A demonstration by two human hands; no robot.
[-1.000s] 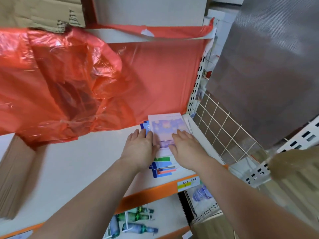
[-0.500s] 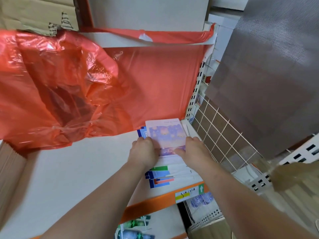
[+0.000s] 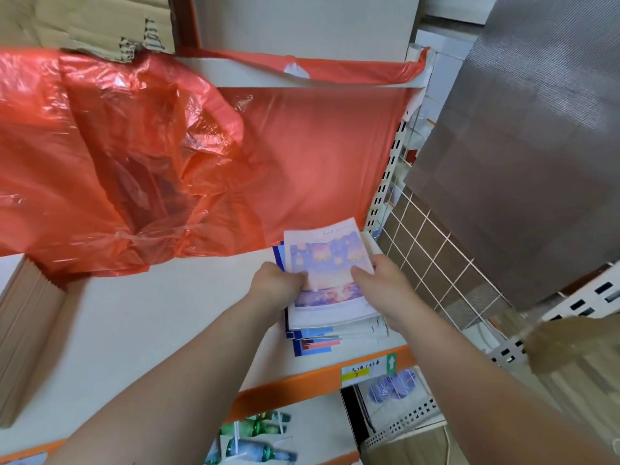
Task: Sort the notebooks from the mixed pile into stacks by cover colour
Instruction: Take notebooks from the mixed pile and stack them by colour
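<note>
At 9 o'clock a stack of brown card sheets sits on the white shelf. Crumpled red plastic sheet hangs above, 10 to 12 o'clock. Near centre, my left hand grips the left edge of the lilac lantern-print notebook, fingers curled under w/ thumb pinching on top. That notebook lies on top of the mixed pile of blue-and-white notebooks, at the shelf's right end. My right hand pinches its right edge, thumb on the cover, other fingers wrapped round the side. At 3 o'clock, a white wire grid panel stands beside the pile. Yellow price label on the orange shelf edge, approx 5 o'clock.
</note>
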